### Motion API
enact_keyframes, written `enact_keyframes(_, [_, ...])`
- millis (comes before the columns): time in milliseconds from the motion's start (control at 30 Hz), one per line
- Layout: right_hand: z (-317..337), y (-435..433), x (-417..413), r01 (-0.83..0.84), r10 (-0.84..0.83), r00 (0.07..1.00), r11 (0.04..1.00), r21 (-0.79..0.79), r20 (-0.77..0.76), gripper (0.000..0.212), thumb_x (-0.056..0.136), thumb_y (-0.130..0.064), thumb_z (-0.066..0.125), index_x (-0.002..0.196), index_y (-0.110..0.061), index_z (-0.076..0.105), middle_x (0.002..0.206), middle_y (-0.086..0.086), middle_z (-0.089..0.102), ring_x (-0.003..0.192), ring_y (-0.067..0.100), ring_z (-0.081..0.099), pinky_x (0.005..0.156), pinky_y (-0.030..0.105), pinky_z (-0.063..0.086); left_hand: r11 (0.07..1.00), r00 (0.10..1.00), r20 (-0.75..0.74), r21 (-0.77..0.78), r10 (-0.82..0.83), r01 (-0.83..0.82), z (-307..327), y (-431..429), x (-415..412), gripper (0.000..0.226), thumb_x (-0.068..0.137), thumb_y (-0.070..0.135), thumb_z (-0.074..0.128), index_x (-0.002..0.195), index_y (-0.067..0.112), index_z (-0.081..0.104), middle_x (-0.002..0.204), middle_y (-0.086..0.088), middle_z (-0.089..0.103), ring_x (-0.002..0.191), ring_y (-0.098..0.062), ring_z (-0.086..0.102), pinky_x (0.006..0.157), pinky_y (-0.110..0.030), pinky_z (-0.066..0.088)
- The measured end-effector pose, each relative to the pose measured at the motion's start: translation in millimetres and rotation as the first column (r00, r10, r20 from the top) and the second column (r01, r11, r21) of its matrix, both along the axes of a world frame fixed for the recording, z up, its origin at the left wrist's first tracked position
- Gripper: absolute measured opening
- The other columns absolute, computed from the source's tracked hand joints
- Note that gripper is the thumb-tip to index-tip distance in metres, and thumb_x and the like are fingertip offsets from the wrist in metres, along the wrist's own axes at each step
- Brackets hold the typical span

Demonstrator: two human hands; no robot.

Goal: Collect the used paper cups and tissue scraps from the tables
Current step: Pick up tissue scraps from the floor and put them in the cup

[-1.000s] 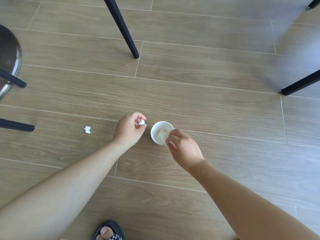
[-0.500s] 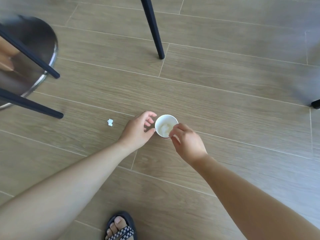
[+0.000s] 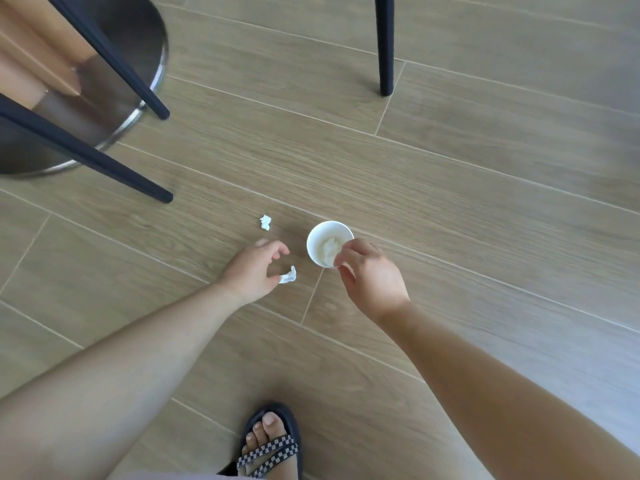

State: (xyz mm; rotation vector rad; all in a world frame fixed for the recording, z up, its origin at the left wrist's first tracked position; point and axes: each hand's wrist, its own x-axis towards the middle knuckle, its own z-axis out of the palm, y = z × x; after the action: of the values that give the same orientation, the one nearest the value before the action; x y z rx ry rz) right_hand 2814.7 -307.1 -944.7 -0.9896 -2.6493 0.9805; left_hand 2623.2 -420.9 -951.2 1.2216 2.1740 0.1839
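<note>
I see the paper cup (image 3: 329,241) upright and low over the wooden floor (image 3: 467,209), with my right hand (image 3: 372,277) on its near-right side. The thumb and forefinger pinch the rim and the other fingers are curled behind. Inside the cup sits a crumpled tissue wad (image 3: 328,245).

Just left of the cup is my left hand (image 3: 252,268), with fingers bent and spread wide of the thumb and nothing clasped between them. A small tissue scrap (image 3: 288,276) lies to the cup's lower left, right at the thumb tip. From this angle I cannot tell whether the thumb touches it or it lies loose on the floor. A second scrap (image 3: 265,222) sits further left of the cup, beyond the fingers.

Well below the cup is a foot in a checked sandal (image 3: 273,445). Far above the cup stands a dark chair leg (image 3: 385,46), and a round metal base (image 3: 145,88) is up to its left.
</note>
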Motion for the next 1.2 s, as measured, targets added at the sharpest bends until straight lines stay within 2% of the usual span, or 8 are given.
enact_keyframes(100, [-0.6, -1.8, -5.9, -0.005, 0.005, 1.0, 1.0, 0.015, -0.001, 0.011, 0.087, -0.01, 0.056, 0.091, -0.013, 0.066, 0.104, 0.0, 0.061, 0.094, 0.025, 0.056, 0.054, 0.029, 0.042, 0.996, 1.0, -0.004, -0.088, -0.025, 0.024, -6.6, -3.6, -2.7, 0.041, 0.077, 0.018, 0.068, 0.115, 0.024, 0.053, 0.114, 0.004, 0.052, 0.103, -0.014, 0.054, 0.086, -0.037, 0.048])
enact_keyframes(300, [0.1, -2.0, -3.9, 0.0, 0.001, 1.0, 0.999, 0.046, -0.016, 0.008, 0.084, -0.008, 0.061, 0.086, -0.012, 0.067, 0.098, 0.001, 0.063, 0.09, 0.025, 0.058, 0.053, 0.026, 0.04, 0.992, 0.998, 0.043, -0.116, -0.05, 0.055, -20.4, 1.0, 7.6, 0.031, 0.083, 0.015, 0.063, 0.112, 0.02, 0.056, 0.108, 0.001, 0.051, 0.096, -0.018, 0.055, 0.083, -0.032, 0.046])
enact_keyframes(500, [0.0, 1.4, 6.0, -0.014, 0.014, 1.0, 0.999, 0.047, -0.015, 0.007, 0.082, -0.007, 0.063, 0.085, -0.011, 0.068, 0.097, 0.002, 0.064, 0.088, 0.024, 0.06, 0.053, 0.024, 0.039, 0.988, 0.995, 0.07, -0.134, -0.068, 0.077, -25.9, 3.3, 15.4, 0.012, 0.083, 0.005, 0.057, 0.083, 0.015, 0.063, 0.091, -0.001, 0.056, 0.079, -0.018, 0.056, 0.074, -0.024, 0.043])
enact_keyframes(600, [0.3, 3.7, 10.3, -0.024, 0.024, 1.0, 0.999, 0.042, -0.013, 0.007, 0.084, -0.009, 0.062, 0.087, -0.013, 0.067, 0.099, 0.0, 0.063, 0.09, 0.023, 0.059, 0.053, 0.024, 0.039, 0.998, 0.996, 0.06, -0.016, 0.068, -0.067, -14.4, 13.5, 11.1, 0.015, 0.081, 0.006, 0.059, 0.077, 0.02, 0.062, 0.087, 0.0, 0.063, 0.068, -0.011, 0.052, 0.067, -0.024, 0.043])
enact_keyframes(700, [-0.1, 7.2, 12.0, -0.036, 0.036, 0.999, 0.999, 0.035, -0.009, 0.008, 0.085, -0.011, 0.06, 0.089, -0.014, 0.067, 0.101, -0.001, 0.062, 0.092, 0.022, 0.058, 0.053, 0.027, 0.042, 0.924, 0.958, 0.08, 0.253, 0.276, -0.287, 10.1, 34.1, 5.7, 0.015, 0.078, 0.008, 0.063, 0.076, 0.023, 0.061, 0.076, 0.009, 0.062, 0.063, -0.006, 0.054, 0.057, -0.008, 0.037])
enact_keyframes(800, [1.1, 10.3, 12.1, -0.038, 0.038, 0.999, 0.999, 0.027, -0.002, 0.01, 0.086, -0.011, 0.058, 0.09, -0.014, 0.067, 0.103, -0.001, 0.061, 0.093, 0.023, 0.057, 0.055, 0.033, 0.048, 0.862, 0.955, 0.14, 0.411, 0.263, -0.297, 34.4, 52.6, 13.5, 0.011, 0.076, 0.012, 0.066, 0.08, 0.022, 0.063, 0.074, 0.015, 0.06, 0.064, 0.001, 0.055, 0.057, -0.003, 0.037])
enact_keyframes(967, [5.0, 9.6, 13.4, -0.033, 0.033, 0.999, 0.999, 0.024, -0.025, 0.011, 0.085, -0.009, 0.059, 0.09, -0.013, 0.067, 0.101, 0.001, 0.062, 0.091, 0.024, 0.058, 0.058, 0.034, 0.049, 0.928, 0.986, 0.162, 0.363, 0.026, -0.084, 40.1, 52.0, 37.9, 0.019, 0.075, 0.016, 0.07, 0.091, 0.022, 0.063, 0.094, 0.007, 0.061, 0.075, -0.007, 0.061, 0.066, -0.014, 0.048])
enact_keyframes(1200, [6.4, 9.6, 12.8, -0.038, 0.039, 0.998, 0.999, 0.033, -0.041, 0.009, 0.084, -0.007, 0.059, 0.088, -0.011, 0.067, 0.1, 0.003, 0.062, 0.089, 0.026, 0.059, 0.058, 0.037, 0.051, 0.934, 0.989, 0.128, 0.339, 0.069, -0.109, 29.3, 45.1, 24.7, 0.022, 0.079, 0.016, 0.065, 0.1, 0.022, 0.061, 0.098, 0.006, 0.059, 0.08, -0.01, 0.061, 0.073, -0.026, 0.051])
